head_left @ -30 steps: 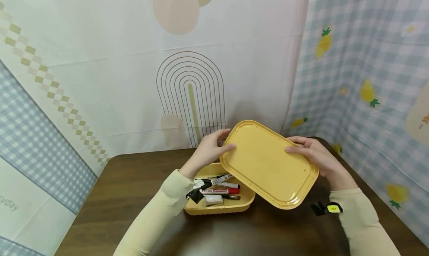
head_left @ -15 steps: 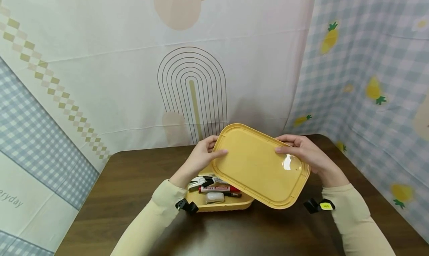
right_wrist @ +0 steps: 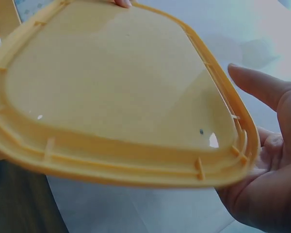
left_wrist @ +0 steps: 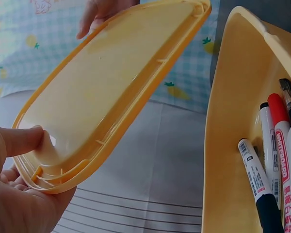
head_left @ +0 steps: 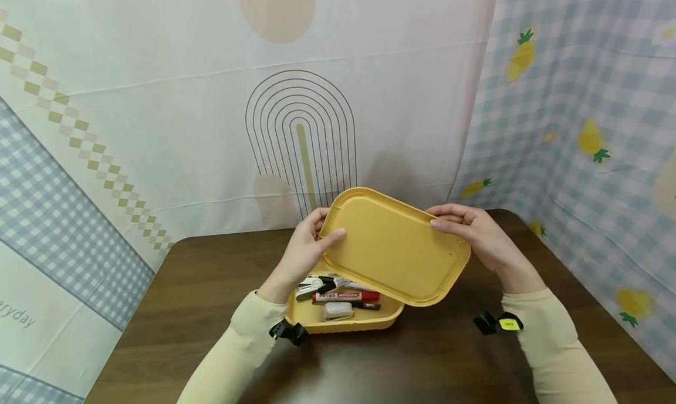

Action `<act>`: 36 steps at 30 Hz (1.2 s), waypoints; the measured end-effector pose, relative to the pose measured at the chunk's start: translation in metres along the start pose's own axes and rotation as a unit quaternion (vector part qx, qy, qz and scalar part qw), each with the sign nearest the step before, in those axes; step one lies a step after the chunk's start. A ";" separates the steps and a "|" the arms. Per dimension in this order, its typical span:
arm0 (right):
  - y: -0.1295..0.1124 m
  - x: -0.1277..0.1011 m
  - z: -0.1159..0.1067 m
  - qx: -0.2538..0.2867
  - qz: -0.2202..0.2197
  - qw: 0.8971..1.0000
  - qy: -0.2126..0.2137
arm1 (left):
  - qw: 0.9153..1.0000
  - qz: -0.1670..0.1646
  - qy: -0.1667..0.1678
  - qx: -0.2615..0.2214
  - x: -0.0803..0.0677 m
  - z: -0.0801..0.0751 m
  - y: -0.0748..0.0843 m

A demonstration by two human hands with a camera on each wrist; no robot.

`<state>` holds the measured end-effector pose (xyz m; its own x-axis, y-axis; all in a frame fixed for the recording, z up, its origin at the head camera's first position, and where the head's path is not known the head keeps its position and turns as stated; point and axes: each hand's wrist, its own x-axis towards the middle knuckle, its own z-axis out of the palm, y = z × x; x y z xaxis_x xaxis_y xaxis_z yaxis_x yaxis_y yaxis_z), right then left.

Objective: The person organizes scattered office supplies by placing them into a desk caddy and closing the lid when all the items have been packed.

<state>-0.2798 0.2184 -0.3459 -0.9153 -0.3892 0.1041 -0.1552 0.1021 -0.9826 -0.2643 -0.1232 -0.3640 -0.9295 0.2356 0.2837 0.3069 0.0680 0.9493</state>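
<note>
- Both hands hold the yellow lid (head_left: 393, 245) by its short ends, tilted in the air at the centre of the frame, above the open yellow box (head_left: 345, 316) on the table (head_left: 200, 286).
- Left hand (head_left: 303, 251): its grip pinches the lid's left end, thumb on top.
- Right hand (head_left: 477, 234): its grip pinches the right end likewise.
- Over the last second the lid has slid leftward and lower, nearer the box, now covering more of the markers (head_left: 345, 296) inside.
- Judged from this, the lid is being lined up over the box.

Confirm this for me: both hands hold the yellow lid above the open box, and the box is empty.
Not empty. The head view shows both hands, left hand and right hand, holding the yellow lid above the open box, but markers lie inside it.
</note>
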 end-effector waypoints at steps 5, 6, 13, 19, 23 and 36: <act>0.007 -0.002 -0.004 0.026 -0.006 1.000 0.001 | 0.999 0.029 0.028 -0.018 -0.003 -0.009 -0.001; 0.009 -0.002 -0.004 0.032 -0.008 0.999 -0.003 | 0.999 0.035 0.035 -0.022 -0.004 -0.011 -0.001; 0.025 -0.001 -0.005 0.045 -0.025 0.999 -0.018 | 0.994 0.059 0.073 -0.061 -0.006 -0.021 -0.002; 0.031 0.004 -0.001 0.022 -0.038 0.999 -0.013 | 0.992 0.058 0.082 -0.075 -0.008 -0.026 -0.005; 0.030 0.006 0.001 0.011 -0.041 0.999 -0.003 | 0.993 0.049 0.086 -0.067 -0.008 -0.029 -0.007; 0.033 0.017 0.012 -0.028 -0.042 0.998 0.035 | 0.989 0.048 0.101 0.092 -0.011 -0.047 -0.021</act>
<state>-0.2962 0.2042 -0.3779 -0.9217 -0.3335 0.1980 -0.2507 0.1228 -0.9602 -0.2698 -0.1727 -0.3803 -0.9104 0.0513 0.4106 0.4106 0.2339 0.8813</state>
